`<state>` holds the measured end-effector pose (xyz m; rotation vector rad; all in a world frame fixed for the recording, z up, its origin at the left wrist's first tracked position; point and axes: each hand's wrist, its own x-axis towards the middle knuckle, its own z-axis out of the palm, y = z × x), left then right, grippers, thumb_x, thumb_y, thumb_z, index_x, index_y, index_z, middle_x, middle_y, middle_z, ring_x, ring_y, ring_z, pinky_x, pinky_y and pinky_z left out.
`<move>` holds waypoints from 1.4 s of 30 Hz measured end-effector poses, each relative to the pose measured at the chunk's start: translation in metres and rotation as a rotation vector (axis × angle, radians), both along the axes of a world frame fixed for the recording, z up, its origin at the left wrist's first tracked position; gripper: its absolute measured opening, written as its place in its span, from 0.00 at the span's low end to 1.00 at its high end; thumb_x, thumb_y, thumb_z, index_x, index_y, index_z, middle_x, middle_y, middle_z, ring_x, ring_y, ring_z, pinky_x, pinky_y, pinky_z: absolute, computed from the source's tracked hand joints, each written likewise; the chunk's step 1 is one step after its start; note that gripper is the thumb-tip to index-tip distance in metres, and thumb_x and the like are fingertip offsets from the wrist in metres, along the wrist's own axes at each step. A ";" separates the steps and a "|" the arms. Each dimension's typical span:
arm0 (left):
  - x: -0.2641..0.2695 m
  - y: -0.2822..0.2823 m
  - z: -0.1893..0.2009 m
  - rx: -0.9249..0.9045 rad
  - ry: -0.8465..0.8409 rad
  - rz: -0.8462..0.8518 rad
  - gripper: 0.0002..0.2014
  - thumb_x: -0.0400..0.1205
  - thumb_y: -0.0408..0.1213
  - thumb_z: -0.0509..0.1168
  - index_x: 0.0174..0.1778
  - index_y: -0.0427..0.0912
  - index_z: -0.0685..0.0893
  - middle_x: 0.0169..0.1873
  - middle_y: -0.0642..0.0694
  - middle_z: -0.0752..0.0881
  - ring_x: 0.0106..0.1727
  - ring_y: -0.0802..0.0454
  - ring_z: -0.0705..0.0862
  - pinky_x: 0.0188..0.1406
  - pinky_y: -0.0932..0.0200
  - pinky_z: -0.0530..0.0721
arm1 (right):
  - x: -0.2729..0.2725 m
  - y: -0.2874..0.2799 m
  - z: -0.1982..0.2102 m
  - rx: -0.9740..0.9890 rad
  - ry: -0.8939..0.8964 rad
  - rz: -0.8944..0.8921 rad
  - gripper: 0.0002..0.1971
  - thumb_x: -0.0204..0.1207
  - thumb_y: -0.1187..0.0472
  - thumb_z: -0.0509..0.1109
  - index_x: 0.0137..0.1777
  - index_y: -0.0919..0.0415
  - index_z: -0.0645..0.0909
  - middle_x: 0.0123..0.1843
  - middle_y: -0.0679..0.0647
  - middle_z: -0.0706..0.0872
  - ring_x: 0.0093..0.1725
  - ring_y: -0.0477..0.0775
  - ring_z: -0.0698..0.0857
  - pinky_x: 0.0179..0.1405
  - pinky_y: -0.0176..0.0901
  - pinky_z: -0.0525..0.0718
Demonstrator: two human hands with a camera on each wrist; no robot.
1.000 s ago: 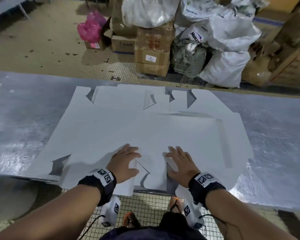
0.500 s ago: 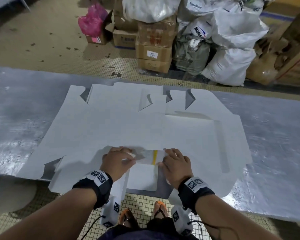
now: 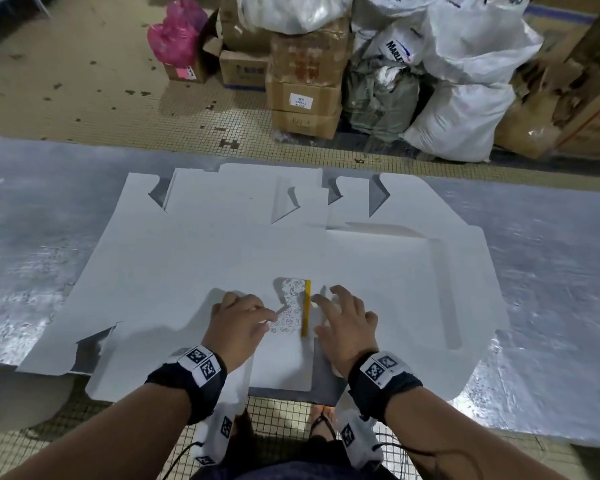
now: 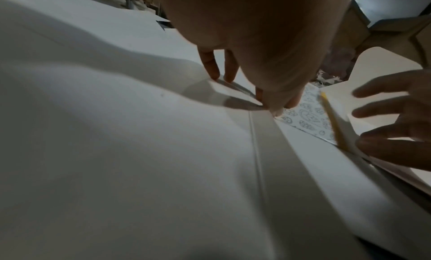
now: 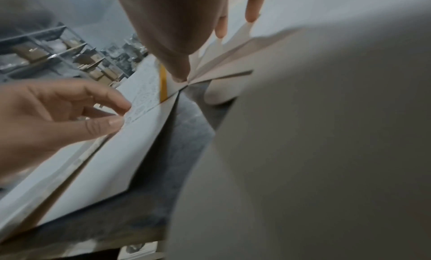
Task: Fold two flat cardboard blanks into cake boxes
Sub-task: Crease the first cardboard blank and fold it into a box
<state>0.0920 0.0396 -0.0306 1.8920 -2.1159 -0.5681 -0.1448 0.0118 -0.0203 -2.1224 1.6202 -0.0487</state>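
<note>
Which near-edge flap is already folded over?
The middle flap, between the left hand and right hand: it shows a printed pattern and yellow stripe; its neighbours lie flat, plain white.

Storeroom: stacked cartons [image 3: 303,84], sacks [image 3: 459,123]
</note>
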 end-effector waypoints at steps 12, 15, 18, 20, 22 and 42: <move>0.029 -0.029 -0.015 0.135 0.127 -0.272 0.13 0.83 0.45 0.68 0.62 0.64 0.84 0.79 0.67 0.66 0.85 0.64 0.46 0.85 0.49 0.50 | 0.002 -0.001 -0.012 0.082 0.006 0.115 0.28 0.84 0.44 0.63 0.83 0.36 0.61 0.87 0.35 0.47 0.88 0.51 0.38 0.79 0.50 0.36; 0.031 -0.028 -0.017 0.147 0.094 -0.307 0.23 0.83 0.49 0.59 0.76 0.68 0.74 0.81 0.65 0.62 0.87 0.59 0.43 0.84 0.52 0.45 | 0.000 0.004 -0.017 0.065 -0.063 0.089 0.32 0.83 0.44 0.62 0.85 0.40 0.55 0.87 0.35 0.56 0.87 0.50 0.38 0.84 0.55 0.41; 0.029 -0.024 -0.021 0.121 0.046 -0.343 0.23 0.86 0.45 0.56 0.77 0.70 0.73 0.83 0.61 0.59 0.87 0.55 0.39 0.83 0.54 0.41 | -0.002 0.007 -0.024 0.036 -0.028 0.111 0.31 0.81 0.40 0.53 0.85 0.38 0.54 0.87 0.34 0.47 0.87 0.50 0.37 0.82 0.53 0.38; 0.030 -0.022 -0.023 0.115 0.003 -0.364 0.24 0.87 0.47 0.50 0.78 0.71 0.71 0.84 0.60 0.57 0.88 0.53 0.38 0.84 0.51 0.41 | -0.001 0.008 -0.027 0.023 0.020 0.129 0.34 0.80 0.37 0.44 0.87 0.38 0.50 0.86 0.32 0.41 0.87 0.51 0.36 0.81 0.53 0.37; 0.031 -0.022 -0.024 0.117 -0.030 -0.382 0.25 0.86 0.52 0.44 0.78 0.73 0.70 0.85 0.60 0.56 0.88 0.52 0.37 0.84 0.50 0.39 | -0.001 0.008 -0.029 0.012 0.044 0.141 0.34 0.79 0.37 0.40 0.87 0.39 0.47 0.86 0.33 0.40 0.87 0.52 0.35 0.80 0.54 0.38; 0.022 -0.029 -0.012 0.329 0.049 -0.294 0.19 0.88 0.52 0.57 0.73 0.78 0.72 0.85 0.64 0.50 0.84 0.62 0.29 0.83 0.53 0.33 | 0.000 0.002 -0.017 0.112 0.078 0.182 0.39 0.71 0.41 0.34 0.87 0.40 0.44 0.87 0.37 0.38 0.87 0.56 0.34 0.78 0.53 0.37</move>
